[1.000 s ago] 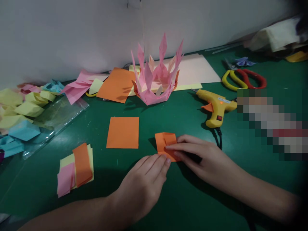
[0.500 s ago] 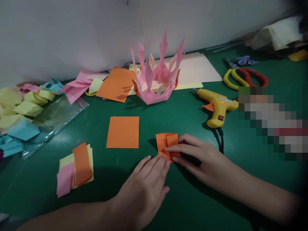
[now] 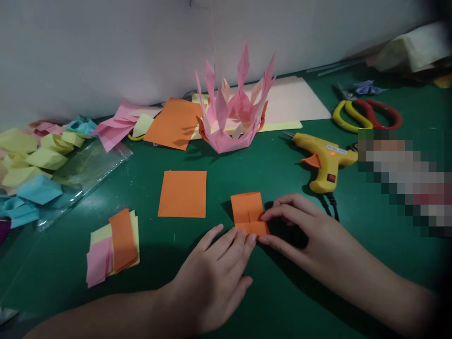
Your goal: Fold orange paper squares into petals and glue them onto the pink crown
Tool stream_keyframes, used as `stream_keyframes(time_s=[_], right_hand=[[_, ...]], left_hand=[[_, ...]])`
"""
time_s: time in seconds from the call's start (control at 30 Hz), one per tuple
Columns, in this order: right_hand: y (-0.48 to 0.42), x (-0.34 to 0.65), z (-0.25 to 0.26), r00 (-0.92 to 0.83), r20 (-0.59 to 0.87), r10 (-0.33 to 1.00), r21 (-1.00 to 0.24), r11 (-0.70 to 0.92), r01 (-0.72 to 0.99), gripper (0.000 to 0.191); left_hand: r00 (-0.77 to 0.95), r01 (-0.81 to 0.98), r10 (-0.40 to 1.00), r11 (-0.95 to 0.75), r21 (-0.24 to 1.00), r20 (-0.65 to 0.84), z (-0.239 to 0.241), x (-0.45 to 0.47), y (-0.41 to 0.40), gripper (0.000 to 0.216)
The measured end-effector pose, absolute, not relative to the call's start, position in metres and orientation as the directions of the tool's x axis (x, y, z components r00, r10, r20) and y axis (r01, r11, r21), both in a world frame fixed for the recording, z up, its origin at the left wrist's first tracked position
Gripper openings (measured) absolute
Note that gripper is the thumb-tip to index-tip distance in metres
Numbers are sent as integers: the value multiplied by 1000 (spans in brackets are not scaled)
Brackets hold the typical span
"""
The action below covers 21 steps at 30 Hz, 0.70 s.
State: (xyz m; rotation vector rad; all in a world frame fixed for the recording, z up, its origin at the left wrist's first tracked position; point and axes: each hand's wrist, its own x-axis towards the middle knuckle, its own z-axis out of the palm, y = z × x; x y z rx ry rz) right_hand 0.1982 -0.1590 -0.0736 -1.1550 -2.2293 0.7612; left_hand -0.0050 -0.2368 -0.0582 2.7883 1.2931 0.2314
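A small piece of orange folding paper [image 3: 247, 207] with crease lines lies on the green table, its near part folded over. My left hand [image 3: 215, 268] rests flat at the paper's near edge, fingers stretched out with the tips on it. From the right, my right hand [image 3: 300, 221] has thumb and forefinger on the paper's lower right edge, the other fingers curled. The paper's near edge is partly hidden under my left fingertips. Left of it lies a flat orange square [image 3: 182, 194], touched by neither hand.
Behind stands a pink folded-paper crown [image 3: 229, 141]. A yellow glue gun [image 3: 323, 160] lies to the right, near scissors [image 3: 381, 113] with yellow and red handles. At left are stacked paper pieces [image 3: 123, 240], a plastic bag [image 3: 88, 174] and folded yellow and blue papers [image 3: 38, 188].
The upright middle fold of the orange paper now lies flatter and its face shows more. My right fingers have drawn back right from its middle to its edge. The view has shifted slightly.
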Motion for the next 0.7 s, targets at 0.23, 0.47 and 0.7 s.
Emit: stream_keyframes(time_s=[0.23, 0.47, 0.7], right_hand=[[-159, 199, -75, -534, 181, 826, -698, 491, 522, 15], [-160, 202, -75, -564, 155, 811, -685, 500, 530, 12], [-168, 196, -72, -575, 143, 806, -654, 513, 556, 18]], left_hand=[[655, 742, 711, -669, -41, 254, -60, 0, -242, 38], [645, 757, 741, -652, -29, 188, -56, -1, -247, 41], [656, 745, 736, -667, 11, 168, -57, 0, -249, 48]])
